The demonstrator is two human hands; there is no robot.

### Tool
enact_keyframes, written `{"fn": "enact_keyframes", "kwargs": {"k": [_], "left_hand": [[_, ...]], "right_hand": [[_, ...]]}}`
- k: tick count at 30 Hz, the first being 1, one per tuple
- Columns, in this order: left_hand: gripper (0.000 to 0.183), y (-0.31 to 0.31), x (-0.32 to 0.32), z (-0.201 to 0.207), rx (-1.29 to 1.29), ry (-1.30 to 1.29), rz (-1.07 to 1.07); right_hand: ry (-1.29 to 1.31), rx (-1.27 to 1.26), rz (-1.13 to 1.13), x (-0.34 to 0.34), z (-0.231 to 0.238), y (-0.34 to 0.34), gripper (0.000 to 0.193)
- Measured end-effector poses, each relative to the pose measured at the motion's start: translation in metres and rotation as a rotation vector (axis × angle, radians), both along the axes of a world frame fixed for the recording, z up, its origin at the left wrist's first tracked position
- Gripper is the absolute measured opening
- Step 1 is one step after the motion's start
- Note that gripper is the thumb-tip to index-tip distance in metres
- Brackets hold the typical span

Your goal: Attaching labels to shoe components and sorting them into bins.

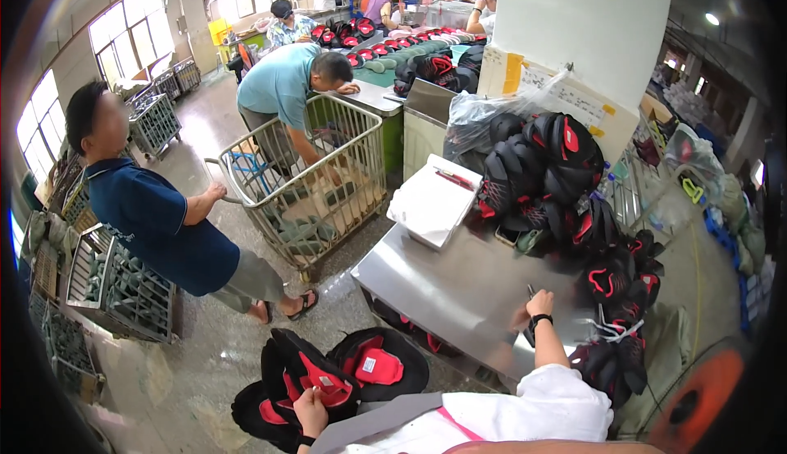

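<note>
My left hand (310,409), in a grey sleeve with a dark wristband, grips the edge of a black and red padded piece (316,376). This piece lies on top of a pile of similar pieces (377,364) on the floor. My right hand (537,302), wearing a black watch below a white sleeve, rests on the steel table (443,282). Its fingers are curled around a thin dark tool (530,290) whose tip sticks out above them. Bundles of black and red pieces (611,356), tied with white string, hang at the table's right edge next to this hand.
A big heap of black and red pieces (541,167) and a white box (433,200) sit on the table's far side. A person in a dark blue shirt (156,224) holds a wire cart (311,192); another person in a teal shirt (283,85) bends over it. Wire crates (123,290) stand at the left.
</note>
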State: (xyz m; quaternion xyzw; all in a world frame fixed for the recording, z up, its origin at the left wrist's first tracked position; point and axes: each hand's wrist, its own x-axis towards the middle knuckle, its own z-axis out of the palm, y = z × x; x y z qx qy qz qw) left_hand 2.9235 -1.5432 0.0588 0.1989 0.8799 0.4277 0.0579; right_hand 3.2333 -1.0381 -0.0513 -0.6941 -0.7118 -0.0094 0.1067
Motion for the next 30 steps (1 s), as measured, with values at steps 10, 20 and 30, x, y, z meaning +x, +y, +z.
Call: {"fn": "enact_keyframes", "kwargs": {"k": [10, 20, 30], "left_hand": [[0.015, -0.048, -0.037, 0.017, 0.121, 0.031, -0.058], [0.014, -0.082, -0.068, 0.009, 0.363, -0.037, -0.084], [0.005, -0.115, -0.056, 0.006, 0.366, -0.026, -0.103]], "right_hand": [[1.405, -1.232, 0.722, -0.202, 0.225, -0.257, 0.025], [0.887, -1.818, 0.483, -0.299, 0.196, -0.438, 0.037], [0.693, -2.199, 0.199, -0.303, 0.189, -0.473, 0.034]]}}
